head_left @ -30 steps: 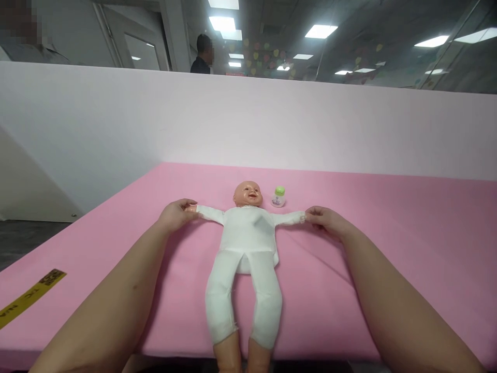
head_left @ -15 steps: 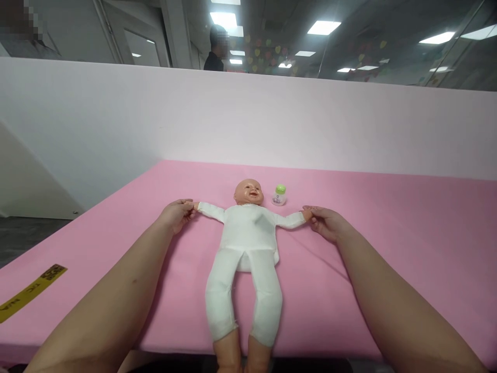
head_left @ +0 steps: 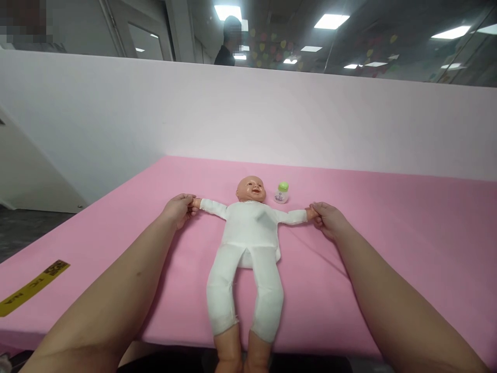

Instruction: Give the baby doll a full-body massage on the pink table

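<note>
A baby doll [head_left: 250,228] with a white cloth body lies on its back, its head away from me and its feet at the near edge. Its arms are stretched out to both sides. My left hand [head_left: 180,210] is closed with the fingers around the doll's hand on the left. On the other side, my right hand [head_left: 328,219] pinches the doll's other hand between thumb and fingers. Close to the doll's head stands a small clear jar [head_left: 281,194] with a green lid and a printed label.
The doll lies on a pink padded surface [head_left: 388,248]. A yellow strip with printing [head_left: 34,288] is stuck at its left. White panels [head_left: 291,119] rise behind and at the left. Beyond the back panel a person [head_left: 229,44] is seen, and part of another person [head_left: 27,26].
My right hand has shifted slightly, and the doll's arm in it lies a little straighter. My left hand keeps its hold. The whole view has tilted a little.
</note>
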Motion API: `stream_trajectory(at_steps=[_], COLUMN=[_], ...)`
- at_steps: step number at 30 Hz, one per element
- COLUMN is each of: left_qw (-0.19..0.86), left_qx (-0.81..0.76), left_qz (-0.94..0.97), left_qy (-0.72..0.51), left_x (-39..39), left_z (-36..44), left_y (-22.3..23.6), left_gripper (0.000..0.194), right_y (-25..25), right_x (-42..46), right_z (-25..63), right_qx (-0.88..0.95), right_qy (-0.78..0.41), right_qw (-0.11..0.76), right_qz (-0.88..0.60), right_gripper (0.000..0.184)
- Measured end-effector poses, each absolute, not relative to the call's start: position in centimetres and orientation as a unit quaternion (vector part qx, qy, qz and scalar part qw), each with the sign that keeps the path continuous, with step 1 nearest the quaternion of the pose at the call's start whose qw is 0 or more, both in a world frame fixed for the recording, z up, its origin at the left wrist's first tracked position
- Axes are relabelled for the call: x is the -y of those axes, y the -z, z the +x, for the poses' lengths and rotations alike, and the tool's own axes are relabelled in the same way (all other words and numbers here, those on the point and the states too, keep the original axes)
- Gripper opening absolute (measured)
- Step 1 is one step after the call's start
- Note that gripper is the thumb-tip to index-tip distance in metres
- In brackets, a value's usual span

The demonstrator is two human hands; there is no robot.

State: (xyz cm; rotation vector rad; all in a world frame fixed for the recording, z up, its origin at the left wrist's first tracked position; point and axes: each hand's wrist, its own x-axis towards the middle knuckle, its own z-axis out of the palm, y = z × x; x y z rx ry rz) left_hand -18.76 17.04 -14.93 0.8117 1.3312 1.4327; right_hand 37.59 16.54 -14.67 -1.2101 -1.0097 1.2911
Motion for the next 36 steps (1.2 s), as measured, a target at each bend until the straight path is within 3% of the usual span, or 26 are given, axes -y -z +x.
stream_trajectory(at_steps=[4,11,23,32,36], left_qw=[0.499,0.517,0.493,0.495,0.505], left_qx=[-0.538,-0.512,-0.527,-0.530,-0.513], left_qz=[0.341,0.345,0.356,0.346,0.357], left_qy=[-0.587,-0.593,-0.594,-0.595,-0.596], left_x=[-17.3,-17.3,-17.1,-16.9,-16.9], left_z=[-19.2,-19.6,-19.1,-18.9,-19.2], left_y=[15.2,15.6,15.3,15.0,15.3], left_gripper=[0.027,0.044,0.021,0.033,0.040], right_y=[14.6,14.2,14.7,14.8,14.2], right_x=[-16.6,-16.1,-16.3,-16.5,-15.7], right_z=[38.2,39.8,39.4,39.0,39.4], right_qx=[0.418,0.427,0.494,0.438,0.459], right_qy=[-0.560,-0.634,-0.605,-0.599,-0.629], right_qw=[0.510,0.470,0.432,0.467,0.452], right_qz=[-0.503,-0.441,-0.451,-0.481,-0.436], right_gripper=[0.024,0.035,0.031,0.028,0.042])
